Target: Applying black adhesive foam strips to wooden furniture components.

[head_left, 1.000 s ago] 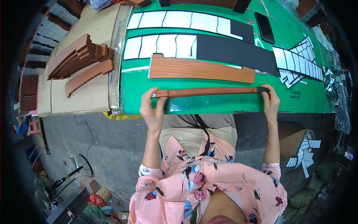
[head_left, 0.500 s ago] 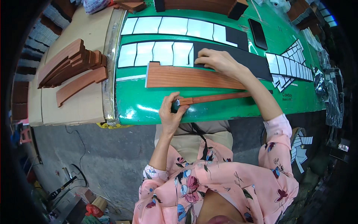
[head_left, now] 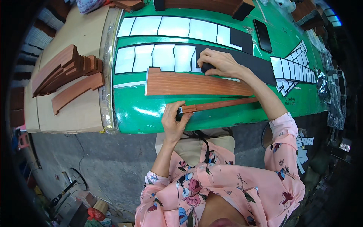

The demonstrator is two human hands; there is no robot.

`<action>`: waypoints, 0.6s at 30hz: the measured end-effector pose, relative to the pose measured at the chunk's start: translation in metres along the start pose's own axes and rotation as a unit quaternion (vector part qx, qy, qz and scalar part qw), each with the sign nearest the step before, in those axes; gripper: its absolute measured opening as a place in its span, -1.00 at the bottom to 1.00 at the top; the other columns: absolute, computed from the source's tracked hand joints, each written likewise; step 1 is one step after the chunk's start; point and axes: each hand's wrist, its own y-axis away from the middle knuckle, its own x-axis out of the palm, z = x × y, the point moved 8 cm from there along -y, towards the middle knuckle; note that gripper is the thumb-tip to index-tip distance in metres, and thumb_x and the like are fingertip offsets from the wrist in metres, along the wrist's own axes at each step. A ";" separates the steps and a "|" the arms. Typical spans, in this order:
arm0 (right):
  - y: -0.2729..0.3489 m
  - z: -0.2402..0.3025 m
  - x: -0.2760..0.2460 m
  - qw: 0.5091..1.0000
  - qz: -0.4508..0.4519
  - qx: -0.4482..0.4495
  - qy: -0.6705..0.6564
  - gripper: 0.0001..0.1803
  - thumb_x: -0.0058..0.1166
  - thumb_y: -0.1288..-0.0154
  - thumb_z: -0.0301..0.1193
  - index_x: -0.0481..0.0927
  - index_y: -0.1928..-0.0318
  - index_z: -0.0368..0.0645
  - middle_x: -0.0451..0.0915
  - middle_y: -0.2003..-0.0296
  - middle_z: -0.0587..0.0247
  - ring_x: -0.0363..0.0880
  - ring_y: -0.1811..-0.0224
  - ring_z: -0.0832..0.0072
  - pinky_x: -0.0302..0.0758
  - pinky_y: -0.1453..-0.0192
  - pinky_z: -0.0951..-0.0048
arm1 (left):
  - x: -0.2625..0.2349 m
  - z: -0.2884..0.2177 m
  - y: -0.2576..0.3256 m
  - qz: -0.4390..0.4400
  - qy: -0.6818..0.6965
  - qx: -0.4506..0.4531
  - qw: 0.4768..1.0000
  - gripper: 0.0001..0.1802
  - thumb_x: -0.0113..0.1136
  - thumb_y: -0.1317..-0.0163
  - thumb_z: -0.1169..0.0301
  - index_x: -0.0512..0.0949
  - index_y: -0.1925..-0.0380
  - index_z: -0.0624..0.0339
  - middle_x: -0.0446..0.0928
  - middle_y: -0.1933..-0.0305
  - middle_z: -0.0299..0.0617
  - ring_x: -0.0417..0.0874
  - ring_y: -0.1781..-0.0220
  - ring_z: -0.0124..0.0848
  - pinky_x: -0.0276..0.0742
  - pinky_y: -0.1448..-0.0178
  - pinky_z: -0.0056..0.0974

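My left hand [head_left: 173, 123] grips the near-left end of a narrow reddish-brown wooden strip [head_left: 223, 103], standing on edge at the front of the green tabletop; a dark bit shows between thumb and fingers. Over the nearer sticker sheet, my right hand [head_left: 224, 64] pinches a small black piece [head_left: 207, 67], its fingers closed round it. That sheet has white backing panels [head_left: 163, 57] on the left and a bare black part [head_left: 251, 64] on the right, partly under my right hand. A wide wooden board [head_left: 193, 84] lies flat between the sheet and the strip.
Another white-and-black sheet [head_left: 174, 27] lies farther back. A dark phone [head_left: 262, 36] and crossed white strips [head_left: 293, 68] are at right. Curved wooden pieces [head_left: 68, 72] are stacked on cardboard [head_left: 89, 109] at left. A large wooden part [head_left: 204, 5] stands at the back.
My right fingers have come up slightly from the sheet, and a black piece now shows in their pinch. My left hand keeps its hold on the strip's end. The whole view has shifted slightly.
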 end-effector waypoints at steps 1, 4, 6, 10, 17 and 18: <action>0.005 -0.003 -0.002 0.999 -0.031 0.022 -0.039 -0.66 0.28 0.03 -0.38 0.49 0.19 0.02 0.44 0.08 0.45 0.48 0.07 0.41 0.50 0.12 0.36 | 0.000 0.000 0.001 -0.002 -0.002 0.001 1.000 -0.53 0.43 0.11 0.41 0.51 0.13 0.22 0.54 0.29 -0.12 0.53 0.28 -0.23 0.44 0.24 -0.25; 0.010 -0.005 -0.001 0.989 -0.115 0.048 -0.081 -0.67 0.31 0.05 -0.30 0.55 0.22 0.02 0.51 0.13 0.46 0.50 0.11 0.45 0.49 0.10 0.39 | -0.001 -0.002 0.000 -0.010 -0.004 0.022 1.000 -0.53 0.43 0.11 0.44 0.51 0.14 0.21 0.54 0.29 -0.12 0.52 0.30 -0.24 0.43 0.27 -0.25; 0.010 -0.008 0.001 0.980 -0.109 0.112 -0.119 -0.74 0.29 0.02 -0.32 0.57 0.27 -0.01 0.57 0.27 0.44 0.54 0.17 0.46 0.50 0.13 0.40 | -0.001 -0.001 0.001 -0.008 0.000 0.015 1.000 -0.54 0.43 0.11 0.45 0.51 0.14 0.21 0.53 0.30 -0.12 0.52 0.31 -0.24 0.42 0.28 -0.25; 0.013 -0.011 0.008 0.976 -0.135 0.124 -0.114 -0.81 0.22 -0.03 -0.28 0.59 0.29 0.09 0.61 0.35 0.50 0.55 0.19 0.49 0.48 0.18 0.40 | -0.001 0.000 0.002 -0.005 0.009 0.001 1.000 -0.54 0.42 0.12 0.50 0.50 0.15 0.21 0.51 0.31 -0.12 0.50 0.32 -0.23 0.40 0.27 -0.24; 0.012 -0.010 0.002 0.986 -0.095 0.097 -0.099 -0.66 0.16 -0.09 -0.42 0.57 0.05 -0.02 0.58 0.26 0.38 0.53 0.09 0.40 0.48 0.03 0.38 | -0.002 -0.005 -0.001 -0.017 -0.003 0.034 0.999 -0.61 0.37 -0.01 0.48 0.51 0.12 0.24 0.49 0.32 -0.15 0.52 0.29 -0.33 0.42 0.20 -0.34; 0.013 -0.012 0.003 0.986 -0.096 0.096 -0.099 -0.66 0.16 -0.09 -0.42 0.57 0.05 -0.02 0.58 0.26 0.38 0.53 0.09 0.40 0.48 0.03 0.38 | -0.003 -0.006 0.000 -0.018 -0.004 0.035 0.999 -0.61 0.37 -0.01 0.48 0.51 0.12 0.24 0.49 0.32 -0.15 0.52 0.29 -0.33 0.42 0.20 -0.34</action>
